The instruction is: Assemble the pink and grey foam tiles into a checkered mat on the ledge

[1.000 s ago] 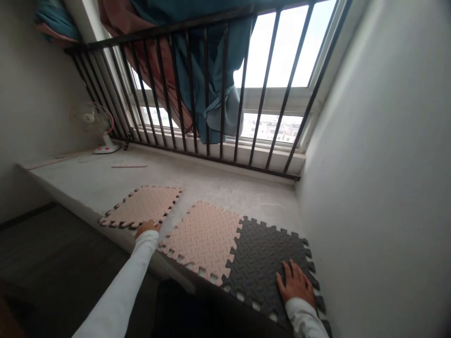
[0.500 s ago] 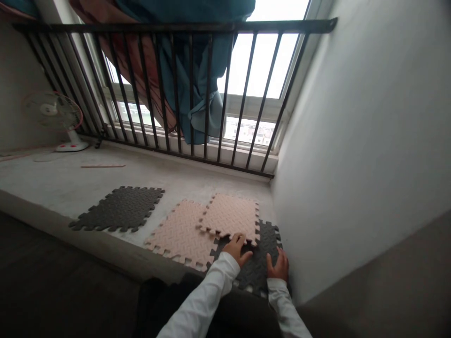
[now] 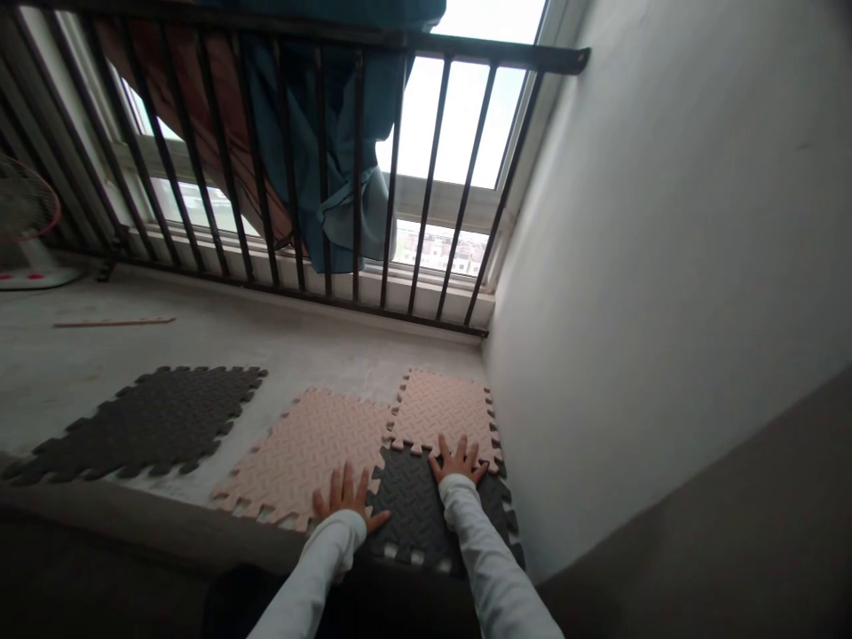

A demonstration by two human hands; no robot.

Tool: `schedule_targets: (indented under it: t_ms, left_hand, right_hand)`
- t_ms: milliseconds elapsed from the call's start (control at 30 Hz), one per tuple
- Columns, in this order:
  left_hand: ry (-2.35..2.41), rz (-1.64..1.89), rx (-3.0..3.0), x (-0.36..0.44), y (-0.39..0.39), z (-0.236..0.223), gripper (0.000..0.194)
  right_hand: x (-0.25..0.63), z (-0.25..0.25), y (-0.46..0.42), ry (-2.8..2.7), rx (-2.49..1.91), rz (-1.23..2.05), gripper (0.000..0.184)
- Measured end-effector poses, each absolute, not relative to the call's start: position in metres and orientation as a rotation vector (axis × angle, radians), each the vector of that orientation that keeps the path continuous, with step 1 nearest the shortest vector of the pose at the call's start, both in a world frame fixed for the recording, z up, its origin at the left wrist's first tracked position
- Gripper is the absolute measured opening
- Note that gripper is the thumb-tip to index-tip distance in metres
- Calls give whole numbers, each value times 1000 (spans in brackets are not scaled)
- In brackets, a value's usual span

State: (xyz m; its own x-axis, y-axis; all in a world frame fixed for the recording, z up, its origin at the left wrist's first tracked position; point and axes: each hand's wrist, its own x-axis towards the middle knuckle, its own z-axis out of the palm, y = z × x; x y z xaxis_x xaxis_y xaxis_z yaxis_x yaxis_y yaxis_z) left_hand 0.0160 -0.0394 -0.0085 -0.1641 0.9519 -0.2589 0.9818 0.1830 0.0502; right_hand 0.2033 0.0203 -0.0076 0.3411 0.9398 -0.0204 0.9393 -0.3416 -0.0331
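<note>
My left hand point(image 3: 347, 499) lies open with fingers spread, across the seam between a pink foam mat tile point(image 3: 299, 444) and a dark grey foam mat tile point(image 3: 406, 506). Fingers apart, my right hand point(image 3: 459, 461) rests where the back edge of that grey tile meets a second pink foam tile point(image 3: 443, 408). This second pink tile lies behind the grey one, near the wall. Its front edge is partly under my right hand. The tiles have toothed edges and a raised pattern. Farther left, apart from these, lies another dark grey foam tile point(image 3: 153, 422).
A white wall point(image 3: 639, 266) rises close on the right. Dark metal railings point(image 3: 293, 169) stand behind the ledge point(image 3: 319, 342), before a window with pink and blue curtains point(image 3: 339, 160). A fan point(image 3: 33, 231) and a thin strip point(image 3: 113, 322) are on the left.
The second pink tile has shifted right and now lines up behind the grey tile. My left hand has moved left onto the seam; my right hand has moved back. The view has turned right.
</note>
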Motion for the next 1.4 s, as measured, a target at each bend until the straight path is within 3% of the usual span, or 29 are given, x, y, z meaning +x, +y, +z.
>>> schedule_targets:
  t_ms: [267,567,933,1400]
  left_hand:
    - [2253,-259,1848,19,-38,-10,74]
    - [2279,-121,1880,17,-38,-27,76]
    - [2232,-202,1828,19,-37,-12,80]
    - [2218,-41,1906,9,-32,-59,89]
  right_hand:
    - [224,5,75,-1821,-2631,228,53]
    - [230,-5,105,-1829,-2619,181,55]
    - [232,-2,121,-1814,-2631,288,55]
    - [218,5,132,-1721,-2706,204,54]
